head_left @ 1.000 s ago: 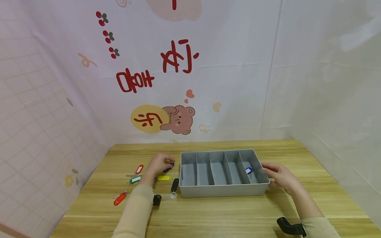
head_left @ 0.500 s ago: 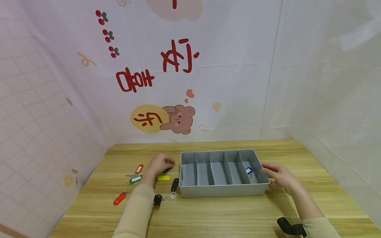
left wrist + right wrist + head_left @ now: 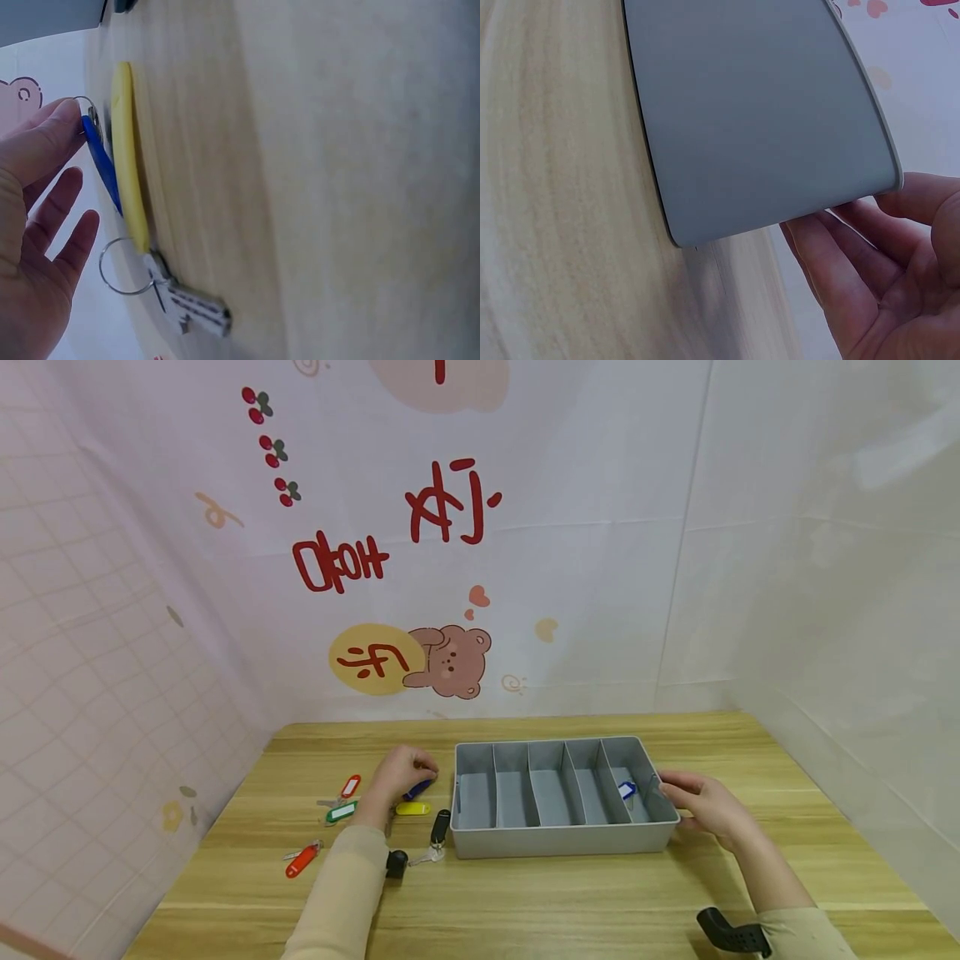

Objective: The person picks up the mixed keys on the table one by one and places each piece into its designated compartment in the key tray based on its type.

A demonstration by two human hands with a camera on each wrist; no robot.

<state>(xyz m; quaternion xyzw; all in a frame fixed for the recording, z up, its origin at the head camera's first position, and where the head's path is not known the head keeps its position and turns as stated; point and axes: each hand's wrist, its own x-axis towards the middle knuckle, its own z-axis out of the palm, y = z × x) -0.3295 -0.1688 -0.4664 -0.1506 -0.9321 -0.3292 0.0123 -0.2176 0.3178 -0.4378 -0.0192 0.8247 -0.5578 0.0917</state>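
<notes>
My left hand (image 3: 401, 771) pinches the metal ring of a blue key tag (image 3: 102, 165) between thumb and forefinger, its other fingers loosely bent. In the head view the blue tag slants down from the fingertips, close over the table. Beside it a yellow key tag (image 3: 129, 157) lies with its ring and keys (image 3: 187, 301). My right hand (image 3: 708, 806) grips the right end of a grey divided tray (image 3: 562, 841), thumb over the rim and fingers along the outer wall. Another blue key tag (image 3: 627, 789) lies in the tray's rightmost compartment.
To the left lie a red-rimmed tag (image 3: 351, 786), a green tag (image 3: 342, 812) and a red tag (image 3: 302, 861), with keys. A black tag (image 3: 440, 828) with its key sits by the tray's left front corner. A printed curtain (image 3: 600, 568) stands behind the table.
The blue tag at my left fingertips has turned and shows more of its length, and the left fingers have shifted slightly. The right hand and the tray stay put.
</notes>
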